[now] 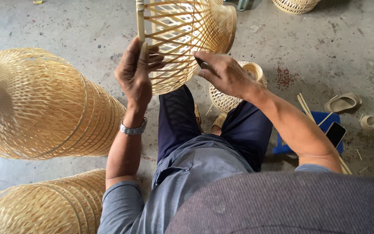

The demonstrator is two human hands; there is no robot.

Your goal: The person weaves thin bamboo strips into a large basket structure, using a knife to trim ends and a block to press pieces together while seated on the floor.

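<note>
Item: woven bamboo shade point(182, 39), 12 o'clock, over knees. Left hand point(134, 73) fingers curled on its rim; right hand point(224, 73) pinching a dark tool point(204, 66). Lattice formed, rim work apparently unfinished. Finished shades point(44, 104) at 9 o'clock.

Woven shade point(187, 39) above knees; two large baskets point(44, 104) left; phone point(335, 133) on stool point(325, 119) right.

Pale yellow lattice-weave bamboo shade point(182, 39); navy trousers point(221, 130); blue stool point(321, 130).
</note>
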